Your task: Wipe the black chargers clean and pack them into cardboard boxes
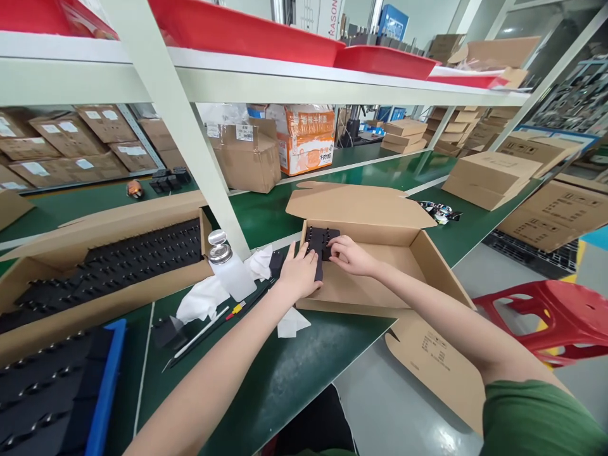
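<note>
An open cardboard box (375,297) stands on the green bench, with several black blocks (319,235) in its far left corner. My left hand (298,273) lies over the box's left wall and the blocks, fingers stretched out and partly spread. My right hand (352,256) is inside the box. Its fingers are bent and pinched at the right edge of a black block, whose gripped part they partly hide. Small studs stand up from the blocks.
A pump bottle (232,269), white tissues (202,299) and a pen-like tool (202,332) lie left of the box. Further left are a long carton of black blocks (147,253) and a blue tray (107,386). A shelf post (175,107) rises behind; a red stool (551,316) stands right.
</note>
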`<state>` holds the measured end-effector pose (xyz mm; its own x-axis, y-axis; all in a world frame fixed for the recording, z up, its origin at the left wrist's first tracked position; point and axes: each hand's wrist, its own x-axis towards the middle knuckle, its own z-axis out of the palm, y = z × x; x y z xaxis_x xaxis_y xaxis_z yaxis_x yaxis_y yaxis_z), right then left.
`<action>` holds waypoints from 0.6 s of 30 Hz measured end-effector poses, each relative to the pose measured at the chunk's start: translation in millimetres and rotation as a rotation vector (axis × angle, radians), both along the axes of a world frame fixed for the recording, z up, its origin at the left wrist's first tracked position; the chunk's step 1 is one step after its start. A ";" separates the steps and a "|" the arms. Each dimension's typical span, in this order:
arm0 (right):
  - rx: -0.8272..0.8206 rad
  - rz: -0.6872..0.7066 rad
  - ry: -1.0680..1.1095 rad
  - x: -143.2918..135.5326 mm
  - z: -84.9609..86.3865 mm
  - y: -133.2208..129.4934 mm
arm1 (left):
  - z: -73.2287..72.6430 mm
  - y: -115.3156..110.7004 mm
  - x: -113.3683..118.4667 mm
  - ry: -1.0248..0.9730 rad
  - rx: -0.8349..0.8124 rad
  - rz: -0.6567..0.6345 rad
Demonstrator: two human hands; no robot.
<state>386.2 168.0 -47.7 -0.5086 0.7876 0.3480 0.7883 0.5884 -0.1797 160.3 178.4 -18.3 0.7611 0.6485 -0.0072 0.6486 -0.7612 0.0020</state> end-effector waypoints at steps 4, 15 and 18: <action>-0.038 0.107 -0.058 -5.3 3.3 -6.7 | 3.7 -3.6 -1.0 0.018 -0.011 0.008; -0.029 0.006 -0.057 -18.4 5.3 -0.7 | 2.1 -3.6 -1.7 0.007 -0.023 0.018; -0.058 0.020 -0.073 -19.0 4.4 -3.9 | 2.6 -3.8 -1.7 0.011 -0.030 0.025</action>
